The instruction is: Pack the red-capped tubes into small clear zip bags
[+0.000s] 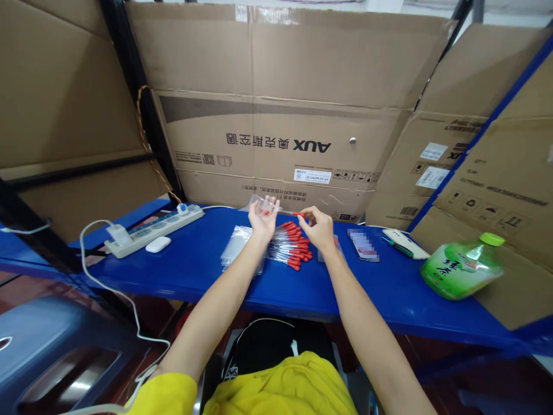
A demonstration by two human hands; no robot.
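Note:
My left hand [262,222] is turned palm up, its fingers curled around a clear plastic bag [254,203]. A small red spot shows at its palm; I cannot tell what it belongs to. My right hand [318,226] pinches the red handle of a thin screwdriver-like tool [298,214], which points left toward the bag. Below and between the hands lies a fanned pile of similar red-handled tools [294,245] with silvery shafts. A stack of clear plastic bags [237,245] rests left of the pile. Partly under my right wrist is another clear bag [339,245] with something red at it.
On the blue table [181,271] stand a white power strip [158,230] and a white earbud case [158,244] at left. To the right are a phone [363,245], a green pen-like tool [401,248], a pale flat object [408,243] and a green bottle [462,268]. Cardboard [276,69] walls the back.

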